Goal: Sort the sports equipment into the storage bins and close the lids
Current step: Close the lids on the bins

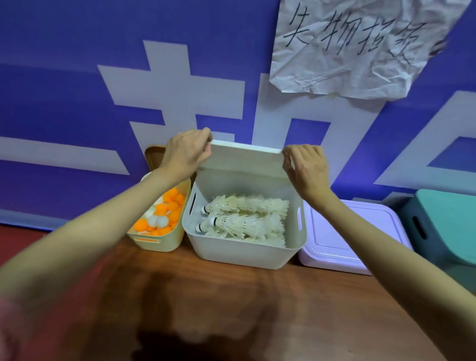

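A white bin (242, 251) stands open at the table's back, filled with several white shuttlecocks (246, 220). Its white lid (244, 158) is held tilted above the bin's far edge, against the wall. My left hand (186, 153) pinches the lid's upper left corner. My right hand (305, 165) pinches the upper right corner. To the left, a yellow bin (157, 243) holds several orange and white ping-pong balls (161, 214); my left forearm crosses over it.
A brown lid (153, 156) leans on the wall behind the yellow bin. A lilac bin (338, 236) with its lid on sits right of the white bin, then a teal bin (447, 227) with its lid on. The wooden table (252, 317) stretches in front.
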